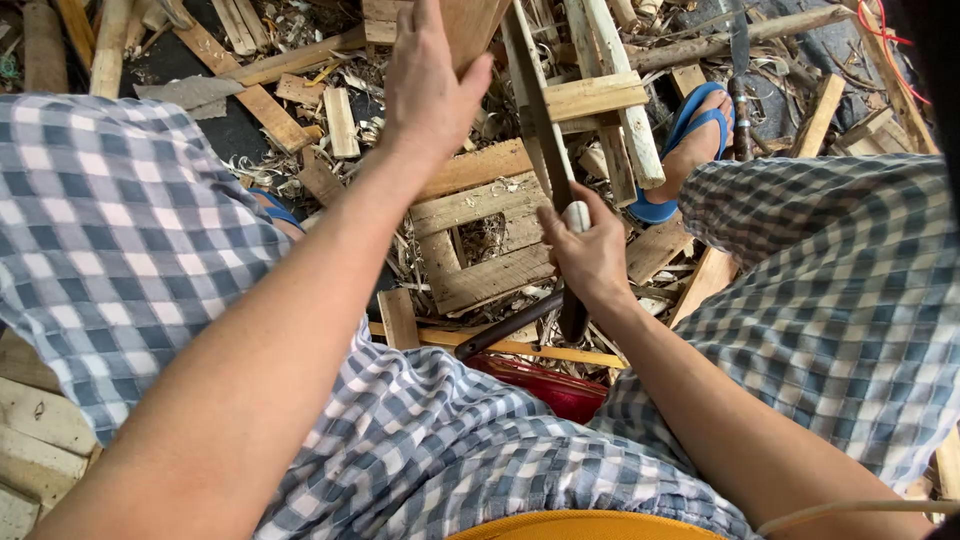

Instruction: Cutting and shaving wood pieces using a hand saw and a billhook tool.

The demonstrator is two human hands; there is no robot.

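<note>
Left hand point(428, 85) wrapped around wooden piece point(470, 25), far; right hand point(590, 255) fisted on long blade point(535, 110), nearer right.

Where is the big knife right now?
In the head view, the big knife is right of centre, its handle gripped by the right hand, blade pointing up beside the wood piece held by the left hand.
</note>
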